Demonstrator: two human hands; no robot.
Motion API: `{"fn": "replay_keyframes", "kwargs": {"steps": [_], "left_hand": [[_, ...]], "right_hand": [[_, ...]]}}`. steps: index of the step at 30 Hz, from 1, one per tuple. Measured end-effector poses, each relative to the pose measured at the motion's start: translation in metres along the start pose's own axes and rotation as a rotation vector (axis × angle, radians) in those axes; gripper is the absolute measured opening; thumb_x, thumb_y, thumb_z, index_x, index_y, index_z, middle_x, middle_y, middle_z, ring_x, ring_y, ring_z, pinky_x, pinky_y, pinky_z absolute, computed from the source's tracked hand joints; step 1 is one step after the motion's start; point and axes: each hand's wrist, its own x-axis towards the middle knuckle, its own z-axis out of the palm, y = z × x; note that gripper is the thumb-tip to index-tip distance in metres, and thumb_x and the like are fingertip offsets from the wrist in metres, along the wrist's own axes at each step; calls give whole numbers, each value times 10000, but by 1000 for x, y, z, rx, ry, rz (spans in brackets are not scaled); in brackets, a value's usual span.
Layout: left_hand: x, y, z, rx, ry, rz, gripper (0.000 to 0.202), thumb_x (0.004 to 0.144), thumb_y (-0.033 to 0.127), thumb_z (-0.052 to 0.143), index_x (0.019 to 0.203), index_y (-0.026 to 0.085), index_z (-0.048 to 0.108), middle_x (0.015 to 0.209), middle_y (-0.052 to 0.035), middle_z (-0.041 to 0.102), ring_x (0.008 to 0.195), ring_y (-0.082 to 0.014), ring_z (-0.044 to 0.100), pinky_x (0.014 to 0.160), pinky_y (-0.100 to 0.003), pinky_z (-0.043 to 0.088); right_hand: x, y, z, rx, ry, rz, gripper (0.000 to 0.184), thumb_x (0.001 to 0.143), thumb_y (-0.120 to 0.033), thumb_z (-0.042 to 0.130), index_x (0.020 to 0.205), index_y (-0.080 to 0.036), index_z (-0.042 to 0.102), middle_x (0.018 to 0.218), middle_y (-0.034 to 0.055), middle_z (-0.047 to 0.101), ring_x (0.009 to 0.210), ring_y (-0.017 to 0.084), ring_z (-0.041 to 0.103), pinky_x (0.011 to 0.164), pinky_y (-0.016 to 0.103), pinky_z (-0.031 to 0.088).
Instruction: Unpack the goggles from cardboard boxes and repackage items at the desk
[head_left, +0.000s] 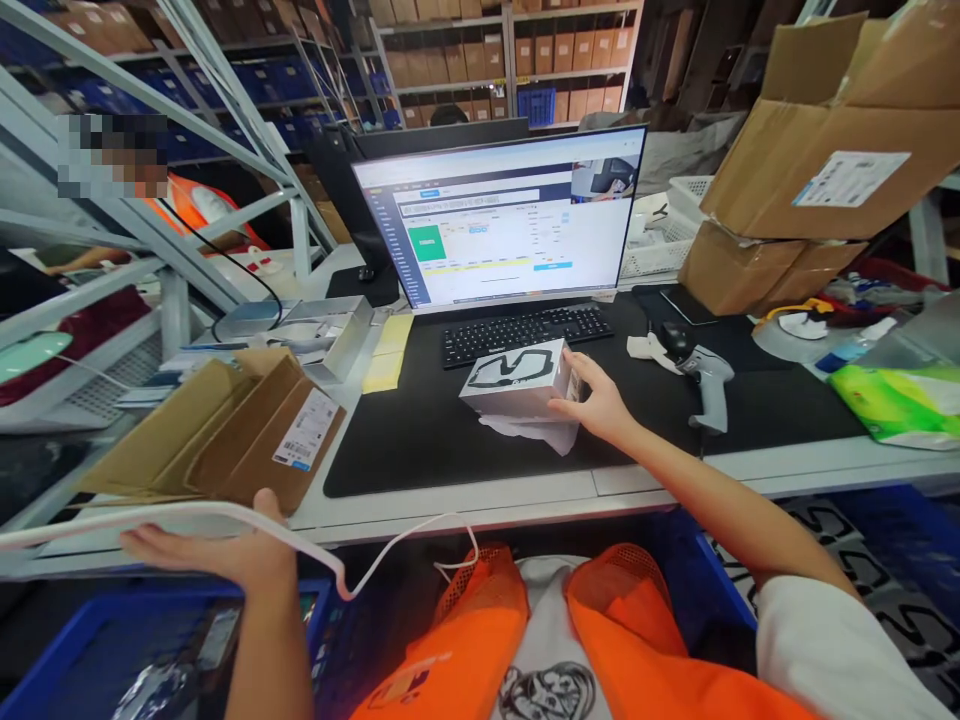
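My right hand [596, 400] grips the right end of a small white box [517, 370] with a black outline drawing on top, thumb and fingers on either side. A crumpled whitish sheet [544, 433] shows beneath the box, on the black desk mat [420, 450]. My left hand [214, 550] is at the desk's front edge, fingers stretched out and palm turned up. Just beyond it sits an opened brown cardboard carton [255, 450] with a white label; whether the fingers touch it I cannot tell. A white cable [225, 512] crosses in front of this hand.
Behind the box are a keyboard [525, 332] and a lit monitor [502, 230]. A handheld scanner [709, 385] and a mouse [677, 342] lie to the right. Stacked cartons [832, 170] stand back right. Blue bins [97, 650] sit below the desk. Another person [199, 205] is at far left.
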Motion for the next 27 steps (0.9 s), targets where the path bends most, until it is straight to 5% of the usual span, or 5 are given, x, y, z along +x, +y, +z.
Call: {"fn": "replay_keyframes", "kwargs": {"steps": [4,8,13,19,27], "left_hand": [[-19,24,13,-53,213,416,753,685,411,708,1349,222,408,1504,-172,393,1440,-431,346,1189,-670,259],[-17,74,55,-268,-327,361,290,836,369,624,1063,189,611,1197,-138,636,1237,-323,582,1126,-556,417],[-22,137,133,-279,-923,375,405,892,455,568,1151,173,700,1275,-141,656,1288,-304,554,1162,-496,392],[-56,188,194,-351,-1202,302,611,768,481,746,1290,172,673,1461,-171,548,1479,-388,328,1237,-548,236],[-76,192,202,-490,-1270,426,150,830,292,662,908,226,771,1304,-120,665,1391,-350,463,1189,-547,322]], "right_hand": [[11,-8,10,14,37,-31,839,643,-583,871,1389,-274,642,1497,102,474,1393,337,450,1218,494,316],[15,-12,16,5,56,-68,838,657,-585,863,1400,-280,625,1489,98,490,1407,348,425,1216,510,312],[30,8,15,182,171,23,963,743,-606,785,1554,-251,405,1391,106,570,1296,305,529,1170,496,378],[60,35,-9,737,369,270,691,764,-703,669,1261,-226,613,1163,72,680,1078,273,653,981,460,553],[58,26,-6,1072,118,299,745,722,-823,565,1197,-255,640,1231,119,680,1124,379,643,1024,693,437]]}}
